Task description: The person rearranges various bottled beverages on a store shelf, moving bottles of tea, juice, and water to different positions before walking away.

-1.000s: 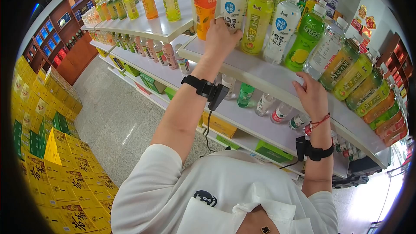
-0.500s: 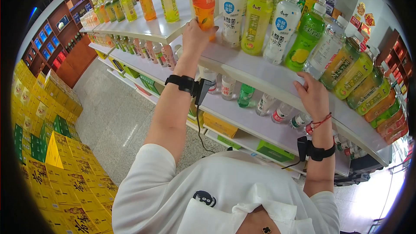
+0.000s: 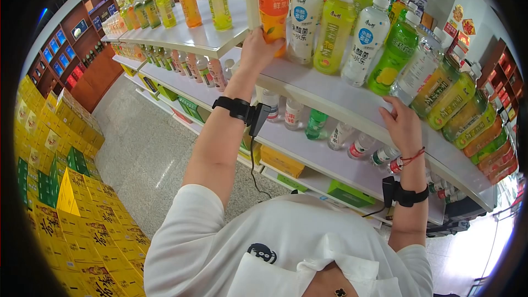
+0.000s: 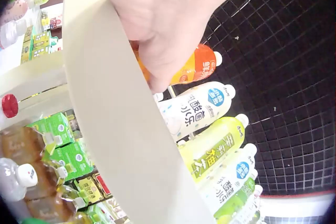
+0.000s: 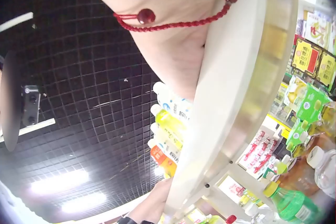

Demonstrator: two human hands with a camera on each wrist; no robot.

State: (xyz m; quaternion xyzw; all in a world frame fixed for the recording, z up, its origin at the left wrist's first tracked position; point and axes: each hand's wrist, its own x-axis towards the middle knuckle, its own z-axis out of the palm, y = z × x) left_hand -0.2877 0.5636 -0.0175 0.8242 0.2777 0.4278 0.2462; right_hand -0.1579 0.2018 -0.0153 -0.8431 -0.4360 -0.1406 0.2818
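Observation:
My left hand (image 3: 260, 50) holds the lower part of an orange juice bottle (image 3: 274, 1), thumb across its front, at the left end of the upper shelf (image 3: 330, 96). The bottle stands upright, close beside a white-labelled drink bottle (image 3: 305, 19). To the right follow a yellow-green bottle (image 3: 333, 33) and another white-labelled bottle (image 3: 365, 44). My right hand (image 3: 404, 124) rests at the shelf's front edge with relaxed fingers and holds nothing, below a green lemon-label bottle (image 3: 393, 58). In the left wrist view, the left hand covers part of the orange bottle.
An adjoining shelf (image 3: 187, 36) on the left carries orange and yellow-green bottles. Lower shelves hold more bottles, including a green one (image 3: 316, 124), and boxes (image 3: 281, 160). Stacked yellow cartons (image 3: 88, 231) stand on the floor at left. A cable (image 3: 253, 168) hangs from the left wrist camera.
My left hand has moved from between the orange and white-labelled bottles to the orange bottle's left side. The orange bottle has shifted slightly right, nearer its neighbour. The right hand stays at the edge.

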